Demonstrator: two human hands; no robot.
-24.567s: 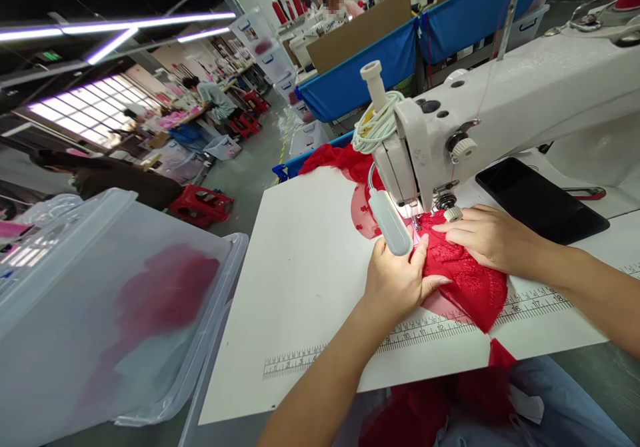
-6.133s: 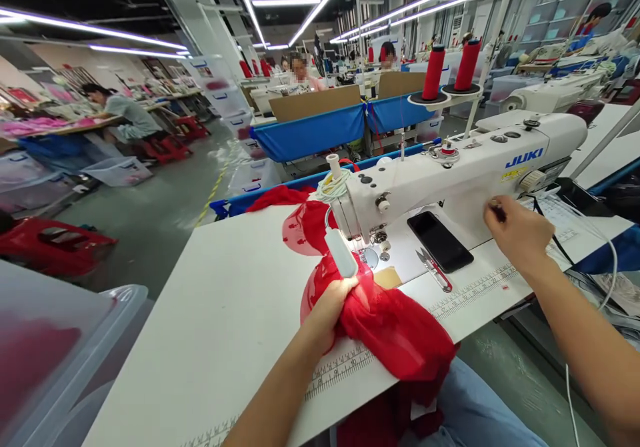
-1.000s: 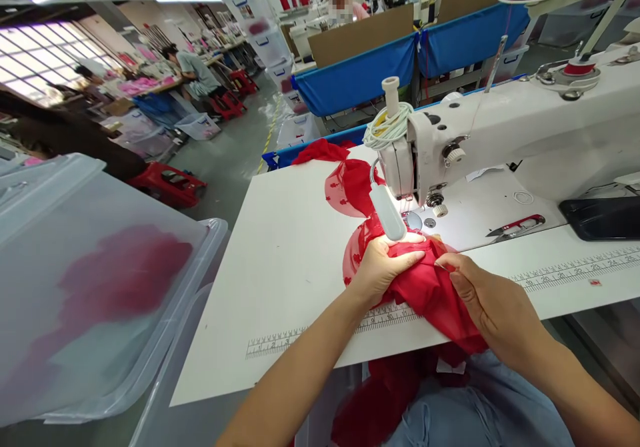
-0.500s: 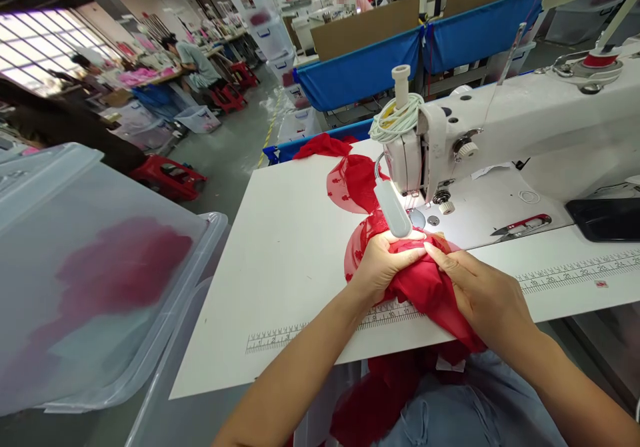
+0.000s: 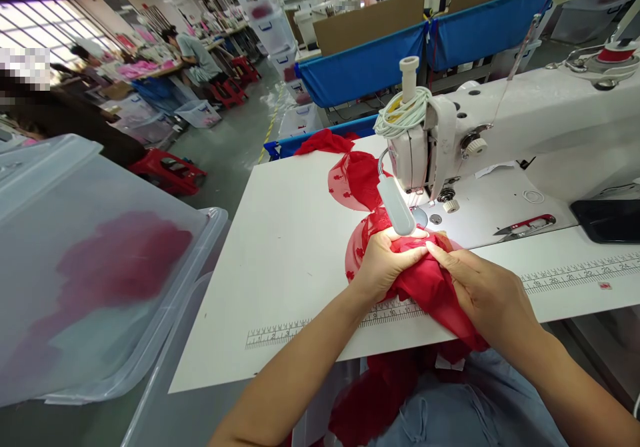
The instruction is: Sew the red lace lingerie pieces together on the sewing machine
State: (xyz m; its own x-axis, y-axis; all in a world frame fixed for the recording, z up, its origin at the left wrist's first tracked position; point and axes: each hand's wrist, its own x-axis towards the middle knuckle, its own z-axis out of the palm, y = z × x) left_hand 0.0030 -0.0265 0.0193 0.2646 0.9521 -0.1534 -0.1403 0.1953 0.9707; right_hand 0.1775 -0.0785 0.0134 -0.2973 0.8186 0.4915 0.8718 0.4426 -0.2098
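Red fabric (image 5: 425,283), partly sheer with small dark red motifs, lies bunched in front of the sewing machine (image 5: 520,117) and hangs over the table's front edge onto my lap. My left hand (image 5: 383,260) pinches it from the left, thumb pointing right. From the other side my right hand (image 5: 483,287) grips the same fabric, its thumb and finger almost meeting the left thumb. Just above the fingers is a small white lamp (image 5: 397,207), lighting the cloth. The needle area is partly hidden behind the lamp. More red pieces trail up the table to the left.
Red-handled thread snips (image 5: 527,225) and a black phone (image 5: 607,220) lie to the right. A ruler scale (image 5: 580,275) runs along the white table's (image 5: 260,253) front edge. At left stands a clear plastic bin (image 5: 100,267) holding red material. Other people sit farther back.
The view has shifted slightly, so the machine appears a little farther right. Both hands keep their hold on the red fabric, with hardly any movement.
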